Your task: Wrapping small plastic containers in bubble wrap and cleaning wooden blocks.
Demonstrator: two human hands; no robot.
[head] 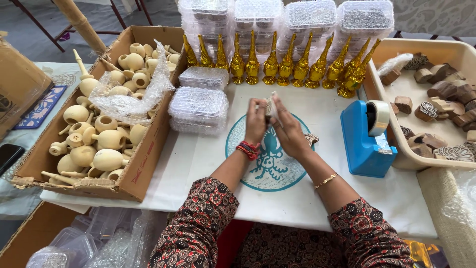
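White cloth [198,164] with a teal round print covers the table, carrying at left a big cardboard box [144,164] of pale wooden pots and at right a beige tray [396,99] of carved wooden blocks, with a row of gold-wrapped figures [277,64] and stacked clear plastic boxes [198,104] along the back and a blue tape dispenser [367,139] just beside the tray. Over the print, the left hand [255,121] and right hand [290,131] are pressed close, both pinching a small pale wrapped piece [270,105] between their fingertips, held above the cloth.
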